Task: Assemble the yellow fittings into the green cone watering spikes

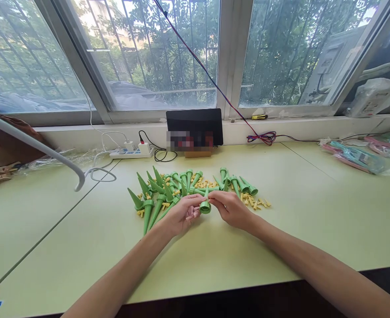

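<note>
Between my two hands, over the middle of the table, a green plastic watering spike (205,207) is held with its open, wide end toward me and its point away. My left hand (183,214) is closed on it from the left, thumb and forefinger at its side. From the right, my right hand (231,210) pinches close against the spike's side; whatever its fingertips hold is hidden. Behind and to the left lie more green spikes (157,207), some standing on their caps, others on their sides. Small yellow valve pieces (255,203) are scattered among them and to the right.
A dark screen (194,126) leans at the window sill, near a white power strip (131,152) with cables. A grey curved bar (36,145) crosses the left side. Plastic-wrapped items (357,157) lie at the far right. The table's front edge runs below my forearms.
</note>
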Demonstrator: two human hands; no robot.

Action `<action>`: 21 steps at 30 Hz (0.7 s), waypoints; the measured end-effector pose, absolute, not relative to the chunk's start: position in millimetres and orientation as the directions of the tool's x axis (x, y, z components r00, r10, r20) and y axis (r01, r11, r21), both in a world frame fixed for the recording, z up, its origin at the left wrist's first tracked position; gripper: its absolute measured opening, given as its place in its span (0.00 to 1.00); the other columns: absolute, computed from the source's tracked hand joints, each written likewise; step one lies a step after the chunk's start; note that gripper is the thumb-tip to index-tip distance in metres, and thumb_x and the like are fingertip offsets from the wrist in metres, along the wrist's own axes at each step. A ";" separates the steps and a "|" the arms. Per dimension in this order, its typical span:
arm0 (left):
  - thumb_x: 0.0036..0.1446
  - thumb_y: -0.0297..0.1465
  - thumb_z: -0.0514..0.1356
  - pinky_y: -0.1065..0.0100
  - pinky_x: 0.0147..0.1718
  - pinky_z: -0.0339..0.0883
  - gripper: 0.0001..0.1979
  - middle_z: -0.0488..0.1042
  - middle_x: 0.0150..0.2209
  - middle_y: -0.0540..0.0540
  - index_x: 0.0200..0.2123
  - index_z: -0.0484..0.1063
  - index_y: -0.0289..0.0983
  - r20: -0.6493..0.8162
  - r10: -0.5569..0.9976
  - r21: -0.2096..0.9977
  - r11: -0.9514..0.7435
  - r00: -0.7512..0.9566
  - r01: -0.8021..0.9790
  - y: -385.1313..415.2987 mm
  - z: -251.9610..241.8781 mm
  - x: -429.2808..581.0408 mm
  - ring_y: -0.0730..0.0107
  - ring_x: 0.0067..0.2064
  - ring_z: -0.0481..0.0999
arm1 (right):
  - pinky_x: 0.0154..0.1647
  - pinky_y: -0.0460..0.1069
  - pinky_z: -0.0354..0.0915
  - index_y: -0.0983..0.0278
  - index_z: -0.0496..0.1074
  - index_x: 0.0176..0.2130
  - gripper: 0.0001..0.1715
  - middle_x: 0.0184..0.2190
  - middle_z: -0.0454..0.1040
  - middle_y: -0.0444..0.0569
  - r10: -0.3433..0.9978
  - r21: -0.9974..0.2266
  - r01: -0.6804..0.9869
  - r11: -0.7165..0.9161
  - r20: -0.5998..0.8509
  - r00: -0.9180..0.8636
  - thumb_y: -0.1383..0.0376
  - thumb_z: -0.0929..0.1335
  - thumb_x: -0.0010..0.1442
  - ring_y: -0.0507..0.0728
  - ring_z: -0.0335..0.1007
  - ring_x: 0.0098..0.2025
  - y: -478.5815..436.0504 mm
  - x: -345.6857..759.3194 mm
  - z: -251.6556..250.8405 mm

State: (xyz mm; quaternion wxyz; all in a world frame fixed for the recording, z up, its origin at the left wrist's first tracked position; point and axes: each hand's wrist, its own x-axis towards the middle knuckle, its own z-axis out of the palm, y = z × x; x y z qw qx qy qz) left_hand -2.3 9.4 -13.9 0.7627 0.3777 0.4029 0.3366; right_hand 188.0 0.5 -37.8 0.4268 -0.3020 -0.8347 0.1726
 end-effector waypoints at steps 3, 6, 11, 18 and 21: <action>0.45 0.34 0.73 0.79 0.11 0.38 0.16 0.58 0.15 0.58 0.28 0.70 0.34 -0.346 0.829 0.860 0.467 0.440 -0.203 9.4 -13.3 -3.0 0.84 0.15 0.63 | 0.32 0.46 0.56 0.62 0.67 0.36 0.12 0.28 0.69 0.45 0.659 -0.559 0.351 0.751 0.604 -0.448 0.65 0.59 0.71 0.52 0.60 0.28 0.6 187.7 -36.8; 0.48 0.36 0.72 0.79 0.13 0.48 0.15 0.61 0.17 0.57 0.30 0.71 0.35 -0.281 0.853 0.901 0.393 0.440 -0.184 8.8 -12.3 -3.9 0.83 0.16 0.64 | 0.31 0.46 0.55 0.62 0.66 0.34 0.12 0.26 0.67 0.43 0.688 -0.591 0.354 0.725 0.598 -0.411 0.64 0.60 0.70 0.51 0.58 0.27 0.6 187.2 -34.2; 0.53 0.40 0.69 0.73 0.20 0.64 0.17 0.72 0.28 0.50 0.39 0.71 0.35 -0.157 0.863 0.958 0.250 0.480 -0.137 8.3 -12.9 -4.1 0.77 0.22 0.70 | 0.29 0.45 0.55 0.62 0.67 0.35 0.11 0.22 0.65 0.40 0.765 -0.677 0.357 0.644 0.561 -0.316 0.62 0.62 0.70 0.50 0.55 0.23 0.9 187.4 -29.7; 0.55 0.41 0.67 0.73 0.24 0.66 0.18 0.73 0.36 0.46 0.41 0.72 0.34 -0.062 0.903 0.991 0.108 0.425 -0.084 7.3 -13.5 -3.0 0.78 0.25 0.70 | 0.29 0.46 0.54 0.63 0.68 0.35 0.12 0.23 0.66 0.41 0.809 -0.688 0.427 0.587 0.498 -0.312 0.61 0.62 0.69 0.51 0.57 0.24 1.2 189.3 -31.0; 0.56 0.43 0.65 0.73 0.24 0.65 0.17 0.72 0.34 0.47 0.39 0.73 0.34 -0.045 0.911 0.997 0.069 0.411 -0.043 6.3 -11.9 -2.4 0.77 0.26 0.70 | 0.30 0.47 0.53 0.63 0.67 0.31 0.16 0.25 0.66 0.43 0.803 -0.650 0.472 0.596 0.482 -0.351 0.62 0.61 0.70 0.52 0.58 0.26 1.7 189.9 -32.5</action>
